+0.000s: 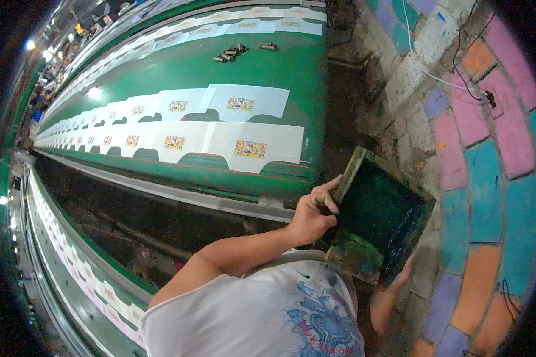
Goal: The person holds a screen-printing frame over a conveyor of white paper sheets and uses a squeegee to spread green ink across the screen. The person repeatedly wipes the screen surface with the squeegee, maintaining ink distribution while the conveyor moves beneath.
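A screen-printing frame (382, 208) is tilted up in front of my body, beside the end of the long table. Its mesh is dark green to black, and its rim is stained with green and yellow. My left hand (315, 213) is closed on the frame's left edge, fingers curled over the rim. At the lower right edge my right hand (401, 278) supports it, with most of its fingers hidden behind the frame. Nearest to my left hand on the table lies a pale fabric piece (268, 144) with a colourful print.
The green printing table (178, 70) runs far to the left, bearing rows of printed fabric pieces (244, 102). Several small metal cylinders (231, 53) lie on it. A second table (71, 262) stands at lower left. To the right is a painted brick wall (479, 178) with a hanging cable (426, 70).
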A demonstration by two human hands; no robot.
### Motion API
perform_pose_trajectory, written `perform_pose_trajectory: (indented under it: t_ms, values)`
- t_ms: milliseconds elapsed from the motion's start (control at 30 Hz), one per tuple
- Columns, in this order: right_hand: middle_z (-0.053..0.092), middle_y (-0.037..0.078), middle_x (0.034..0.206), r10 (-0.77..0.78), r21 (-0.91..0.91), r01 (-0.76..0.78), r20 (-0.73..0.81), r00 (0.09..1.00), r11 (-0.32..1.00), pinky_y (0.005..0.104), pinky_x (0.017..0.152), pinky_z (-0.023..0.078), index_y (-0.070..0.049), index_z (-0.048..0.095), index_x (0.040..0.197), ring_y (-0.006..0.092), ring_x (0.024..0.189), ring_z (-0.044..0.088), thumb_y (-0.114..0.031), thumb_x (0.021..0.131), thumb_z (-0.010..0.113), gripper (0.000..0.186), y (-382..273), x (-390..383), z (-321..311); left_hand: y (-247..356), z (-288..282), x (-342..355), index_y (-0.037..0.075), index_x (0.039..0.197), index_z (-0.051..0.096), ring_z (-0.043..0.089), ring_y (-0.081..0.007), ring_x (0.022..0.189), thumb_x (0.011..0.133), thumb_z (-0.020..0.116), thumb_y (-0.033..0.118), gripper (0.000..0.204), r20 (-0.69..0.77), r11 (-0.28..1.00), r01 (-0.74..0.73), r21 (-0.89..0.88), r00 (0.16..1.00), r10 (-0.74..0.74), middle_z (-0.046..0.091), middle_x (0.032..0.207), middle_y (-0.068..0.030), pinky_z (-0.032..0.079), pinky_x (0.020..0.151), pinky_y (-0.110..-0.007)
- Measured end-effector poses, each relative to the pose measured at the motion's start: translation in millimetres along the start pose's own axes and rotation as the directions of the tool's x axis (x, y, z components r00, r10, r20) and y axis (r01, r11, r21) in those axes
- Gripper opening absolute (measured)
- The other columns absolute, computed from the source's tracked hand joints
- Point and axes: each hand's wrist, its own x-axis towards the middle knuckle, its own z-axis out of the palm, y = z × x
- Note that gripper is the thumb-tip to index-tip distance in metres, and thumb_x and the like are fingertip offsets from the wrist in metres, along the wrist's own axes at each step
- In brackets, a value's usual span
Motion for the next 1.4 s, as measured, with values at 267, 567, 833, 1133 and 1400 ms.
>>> perform_pose_trajectory:
  t_ms: [267, 567, 833, 1133, 1400]
  values:
    - [0.063, 0.014, 0.161, 0.064, -0.069, -0.06, 0.067, 0.996, 0.996, 0.0535, 0.119, 0.053, -0.003, 0.056, 0.163, 0.0382, 0.139, 0.064, -0.059, 0.116, 0.055, 0.073, -14.0, 60.6, -76.5, -30.1, 53.8, 15.6, 0.001, 0.088, 0.071, 0.065, -0.0283, 0.143, 0.075, 0.077, -0.014, 0.021, -0.072, 0.982, 0.167, 0.09, 0.984, -0.161, 0.048, 0.178, -0.0192, 0.051, 0.116, -0.037]
    - [0.077, 0.007, 0.121, 0.116, -0.111, -0.09, 0.251, 0.961, 0.99, 0.0409, 0.092, 0.061, -0.007, 0.072, 0.132, 0.0231, 0.107, 0.076, -0.046, 0.115, 0.065, 0.043, -50.5, 172.6, 48.4, -33.3, 35.7, 81.0, -0.001, 0.089, 0.071, 0.063, -0.0257, 0.146, 0.072, 0.069, -0.023, 0.028, -0.367, 0.988, 0.096, -0.123, 0.921, -0.135, 0.046, 0.18, -0.017, 0.054, 0.111, -0.038]
    - [0.078, 0.006, 0.112, 0.215, -0.347, -0.107, 0.29, 0.933, 0.932, 0.0413, 0.088, 0.063, -0.009, 0.073, 0.125, 0.0235, 0.098, 0.077, -0.043, 0.114, 0.066, 0.037, -108.2, 295.8, 123.0, -47.8, 63.8, 168.5, 0.001, 0.087, 0.071, 0.062, -0.025, 0.148, 0.073, 0.069, -0.021, 0.026, -0.51, 0.97, -0.039, -0.24, 0.855, -0.092, 0.044, 0.181, -0.018, 0.052, 0.114, -0.036]
    - [0.081, 0.008, 0.114, 0.318, -0.341, -0.136, 0.56, 0.765, 0.93, 0.0408, 0.087, 0.063, -0.006, 0.076, 0.124, 0.0227, 0.097, 0.078, -0.043, 0.116, 0.062, 0.04, -126.6, 415.1, 227.5, -21.2, 77.1, 259.0, 0.001, 0.084, 0.069, 0.057, -0.0294, 0.154, 0.07, 0.07, -0.021, 0.027, -0.696, 0.963, -0.194, -0.185, 0.718, 0.011, 0.042, 0.182, -0.0197, 0.05, 0.118, -0.04]
    - [0.079, 0.002, 0.112, 0.464, -0.557, 0.22, 0.809, 0.362, 0.801, 0.0335, 0.088, 0.057, -0.004, 0.077, 0.119, 0.0137, 0.097, 0.072, -0.039, 0.12, 0.057, 0.04, -58.6, 559.6, 382.7, -37.4, 56.5, 314.5, 0.004, 0.087, 0.068, 0.055, -0.0311, 0.156, 0.069, 0.07, -0.021, 0.031, -0.941, 0.944, -0.31, -0.113, 0.337, -0.002, 0.04, 0.181, -0.0234, 0.049, 0.121, -0.041]
